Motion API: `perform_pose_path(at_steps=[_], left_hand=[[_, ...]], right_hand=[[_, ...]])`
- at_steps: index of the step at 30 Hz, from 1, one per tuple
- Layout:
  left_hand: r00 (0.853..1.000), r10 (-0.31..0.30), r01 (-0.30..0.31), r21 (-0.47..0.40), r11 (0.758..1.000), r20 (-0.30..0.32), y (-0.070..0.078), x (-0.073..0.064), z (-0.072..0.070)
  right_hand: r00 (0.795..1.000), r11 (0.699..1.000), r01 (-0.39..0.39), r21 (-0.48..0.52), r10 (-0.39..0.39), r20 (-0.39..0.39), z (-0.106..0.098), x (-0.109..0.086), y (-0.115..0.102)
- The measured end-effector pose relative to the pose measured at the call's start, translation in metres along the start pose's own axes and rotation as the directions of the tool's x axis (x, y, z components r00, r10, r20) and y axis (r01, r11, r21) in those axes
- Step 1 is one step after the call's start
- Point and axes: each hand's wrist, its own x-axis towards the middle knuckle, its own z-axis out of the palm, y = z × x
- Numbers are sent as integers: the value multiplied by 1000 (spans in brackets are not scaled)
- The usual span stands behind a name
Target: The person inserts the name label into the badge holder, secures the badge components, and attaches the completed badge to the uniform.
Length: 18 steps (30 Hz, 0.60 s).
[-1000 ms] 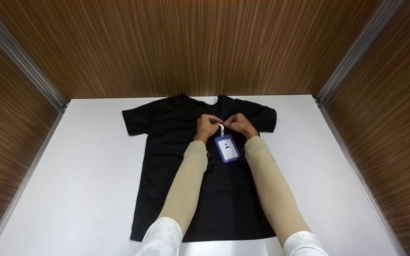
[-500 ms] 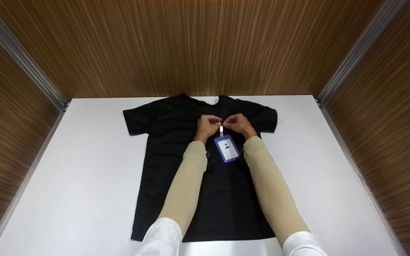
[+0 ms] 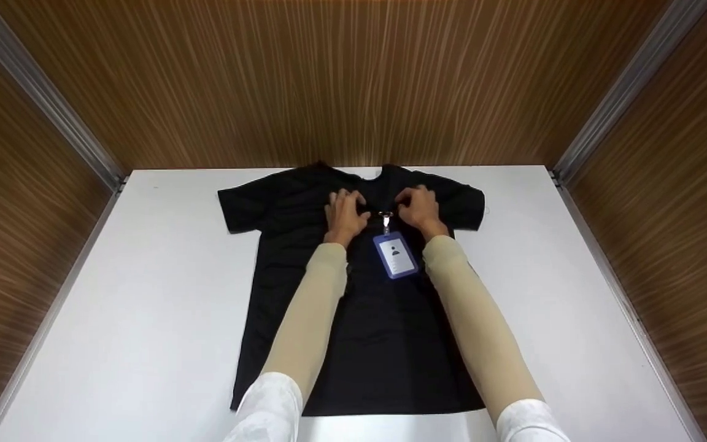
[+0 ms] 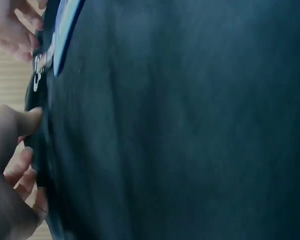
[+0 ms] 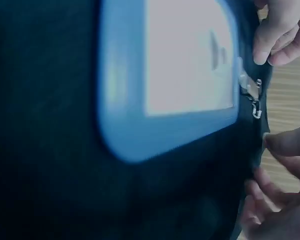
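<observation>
A black T-shirt (image 3: 353,344) lies spread out, neck at the far side. On its right chest lies a blue badge holder (image 3: 413,270) with a white card (image 3: 397,258) inside. A metal clip (image 3: 386,223) runs from the holder up to a small pin (image 3: 385,213) at the fabric. My left hand (image 3: 342,218) touches the shirt left of the pin, fingers spread and thumb apart from them. Right of the pin, my right hand (image 3: 421,210) rests its fingertips on the cloth, with a gap between thumb and index finger. Both wrist views show the pin (image 4: 38,77) between the hands.
The shirt is on a white table (image 3: 145,319). Brown wood-grain panels stand behind it (image 3: 353,80) and on both sides, joined by grey metal strips (image 3: 40,92). Beige sleeves (image 3: 304,307) cover my forearms.
Both hands have come off the pin and moved apart, the left one further to the left, with its fingers spreading. The pin now shows uncovered. The badge lies nearly where it was.
</observation>
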Motion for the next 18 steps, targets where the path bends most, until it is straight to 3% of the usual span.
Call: perform_pose_path(at_steps=[3,7,12,18], left_hand=[[995,-32,27,46,999,98,-4,-2,-3],[975,-57,43,68,997,213,-4,-2,-6],[961,-66,43,91,995,270,-5,-2,-10],[956,-54,37,66,997,287,-7,-6,-12]], right_hand=[[994,994,4,-105,8,110,-1,-2,2],[968,986,-29,-165,69,242,-1,-3,9],[957,983,-47,-179,96,273,0,-5,14],[959,980,-17,-200,73,274,3,-5,18]])
